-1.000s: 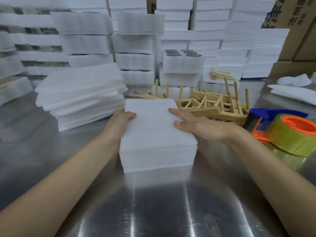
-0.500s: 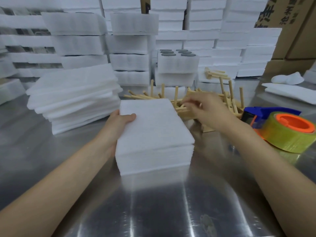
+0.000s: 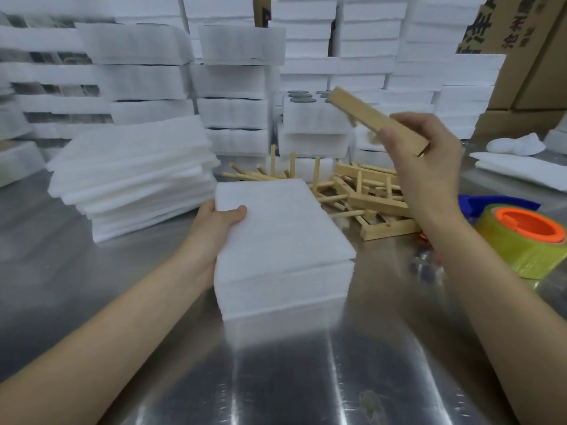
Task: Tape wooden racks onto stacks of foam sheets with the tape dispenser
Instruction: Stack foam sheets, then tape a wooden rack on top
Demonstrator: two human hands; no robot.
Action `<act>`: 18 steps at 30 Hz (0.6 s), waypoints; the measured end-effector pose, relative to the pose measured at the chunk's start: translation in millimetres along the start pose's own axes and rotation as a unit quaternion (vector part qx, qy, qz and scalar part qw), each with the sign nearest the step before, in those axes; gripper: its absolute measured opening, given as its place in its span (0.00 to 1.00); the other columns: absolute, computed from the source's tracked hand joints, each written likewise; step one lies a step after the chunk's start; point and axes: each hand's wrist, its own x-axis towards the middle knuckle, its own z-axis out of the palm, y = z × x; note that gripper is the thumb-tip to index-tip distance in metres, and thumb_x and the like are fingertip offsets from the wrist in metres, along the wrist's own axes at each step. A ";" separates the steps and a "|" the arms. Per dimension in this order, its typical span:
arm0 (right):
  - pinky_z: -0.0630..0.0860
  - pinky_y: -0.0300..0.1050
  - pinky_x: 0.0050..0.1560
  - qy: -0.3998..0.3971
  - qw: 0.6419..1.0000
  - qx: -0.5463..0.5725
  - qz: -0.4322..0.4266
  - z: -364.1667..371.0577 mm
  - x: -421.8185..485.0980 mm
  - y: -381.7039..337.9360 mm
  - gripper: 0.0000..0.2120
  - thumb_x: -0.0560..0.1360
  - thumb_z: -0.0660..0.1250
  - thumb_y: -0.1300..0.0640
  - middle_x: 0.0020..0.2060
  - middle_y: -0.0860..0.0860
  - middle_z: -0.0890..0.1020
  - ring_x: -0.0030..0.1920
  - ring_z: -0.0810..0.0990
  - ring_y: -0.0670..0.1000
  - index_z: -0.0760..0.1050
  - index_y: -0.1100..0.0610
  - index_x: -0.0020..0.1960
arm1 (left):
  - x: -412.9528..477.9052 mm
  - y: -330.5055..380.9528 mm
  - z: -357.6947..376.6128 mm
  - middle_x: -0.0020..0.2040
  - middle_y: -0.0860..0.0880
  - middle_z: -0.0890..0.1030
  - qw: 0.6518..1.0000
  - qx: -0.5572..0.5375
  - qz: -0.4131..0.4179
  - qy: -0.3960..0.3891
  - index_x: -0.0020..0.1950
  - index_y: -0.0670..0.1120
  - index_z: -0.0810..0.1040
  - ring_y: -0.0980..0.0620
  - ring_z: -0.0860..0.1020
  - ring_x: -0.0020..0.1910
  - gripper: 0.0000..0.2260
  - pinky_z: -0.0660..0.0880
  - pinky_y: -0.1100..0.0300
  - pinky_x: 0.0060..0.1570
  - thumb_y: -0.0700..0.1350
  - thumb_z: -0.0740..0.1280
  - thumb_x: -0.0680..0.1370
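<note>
A small stack of white foam sheets (image 3: 282, 240) sits on the steel table (image 3: 92, 286) in front of me. My left hand (image 3: 214, 228) holds its left edge, thumb on top. My right hand (image 3: 426, 161) grips a wooden rack (image 3: 362, 115) and holds it in the air above the pile of wooden racks (image 3: 362, 194), to the right of the stack. The tape dispenser (image 3: 518, 231), blue handle with an orange core and a yellowish tape roll, lies at the right, untouched.
A wider pile of loose foam sheets (image 3: 132, 170) lies at the left. Wrapped foam bundles (image 3: 233, 87) are stacked high along the back. Cardboard boxes (image 3: 527, 50) stand at the back right, with more foam sheets (image 3: 521, 170) below them.
My right hand left the foam stack, reached into the rack pile, and has lifted one wooden rack up into the air. My left hand stays on the stack's left edge.
</note>
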 end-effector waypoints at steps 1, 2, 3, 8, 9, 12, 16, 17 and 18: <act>0.71 0.27 0.44 0.012 0.999 0.018 -0.027 3.5 -5.2 -11.0 0.09 0.75 0.69 0.54 0.44 0.40 0.80 0.45 0.76 0.34 0.79 0.53 0.55 | -2.3 -2.1 2.9 0.56 0.43 0.82 1.000 -0.004 0.005 0.007 0.67 0.43 0.72 0.45 0.83 0.48 0.16 0.78 0.60 0.29 0.41 0.65 0.79; 0.70 0.27 0.44 -0.001 0.998 0.019 -0.052 9.8 -12.2 -21.6 0.09 0.74 0.70 0.54 0.44 0.41 0.80 0.44 0.76 0.35 0.79 0.54 0.54 | -4.2 -4.5 5.9 0.57 0.44 0.82 1.000 -0.009 0.009 0.012 0.67 0.43 0.72 0.45 0.83 0.48 0.16 0.79 0.59 0.29 0.41 0.65 0.79; 0.69 0.27 0.44 -0.045 0.996 0.007 -0.072 17.8 -20.7 -30.7 0.10 0.74 0.71 0.54 0.44 0.43 0.81 0.43 0.76 0.35 0.80 0.54 0.54 | -6.0 -6.6 8.8 0.57 0.43 0.82 1.000 -0.014 0.013 0.018 0.67 0.43 0.72 0.44 0.83 0.49 0.16 0.79 0.59 0.30 0.41 0.65 0.79; 0.74 0.48 0.51 -0.407 0.885 -0.202 -0.100 49.8 -60.9 -45.3 0.17 0.71 0.67 0.44 0.47 0.48 0.80 0.47 0.76 0.47 0.80 0.56 0.50 | -8.3 -8.5 13.4 0.58 0.42 0.81 0.999 -0.031 0.017 0.021 0.67 0.43 0.70 0.43 0.82 0.53 0.15 0.82 0.52 0.43 0.41 0.62 0.81; 0.74 0.48 0.50 -0.420 0.880 -0.190 -0.112 48.7 -60.9 -45.7 0.16 0.71 0.67 0.46 0.48 0.49 0.81 0.47 0.76 0.48 0.80 0.57 0.50 | -8.3 -8.0 13.1 0.59 0.42 0.81 0.999 -0.029 0.018 0.021 0.68 0.43 0.70 0.43 0.82 0.53 0.15 0.81 0.51 0.45 0.42 0.61 0.81; 0.75 0.35 0.55 -0.469 0.882 -0.041 -0.005 34.7 -47.5 -44.5 0.17 0.73 0.69 0.53 0.62 0.40 0.76 0.53 0.78 0.38 0.78 0.49 0.62 | -7.7 -8.3 12.6 0.59 0.43 0.80 0.999 -0.026 0.029 0.024 0.68 0.43 0.70 0.44 0.82 0.54 0.15 0.81 0.51 0.48 0.42 0.62 0.81; 0.70 0.34 0.65 -0.545 0.834 0.064 0.064 20.1 -35.6 -34.4 0.21 0.70 0.74 0.66 0.64 0.43 0.75 0.64 0.74 0.37 0.78 0.56 0.62 | -8.5 -8.3 14.3 0.53 0.49 0.80 0.997 -0.020 0.059 0.035 0.68 0.46 0.66 0.52 0.82 0.42 0.16 0.81 0.59 0.35 0.41 0.62 0.81; 0.72 0.35 0.63 -0.525 0.846 0.062 0.060 21.5 -36.8 -33.9 0.21 0.68 0.75 0.65 0.63 0.46 0.76 0.61 0.76 0.39 0.79 0.58 0.60 | -9.1 -8.1 14.7 0.52 0.49 0.80 0.997 -0.017 0.067 0.031 0.68 0.48 0.66 0.53 0.82 0.41 0.16 0.81 0.60 0.33 0.40 0.61 0.81; 0.75 0.36 0.60 -0.497 0.865 0.055 0.045 24.3 -38.8 -34.2 0.19 0.67 0.76 0.62 0.61 0.47 0.78 0.58 0.79 0.40 0.81 0.59 0.58 | -9.1 -8.0 14.7 0.53 0.48 0.80 0.997 -0.014 0.072 0.022 0.67 0.49 0.67 0.53 0.82 0.42 0.14 0.81 0.60 0.34 0.40 0.60 0.81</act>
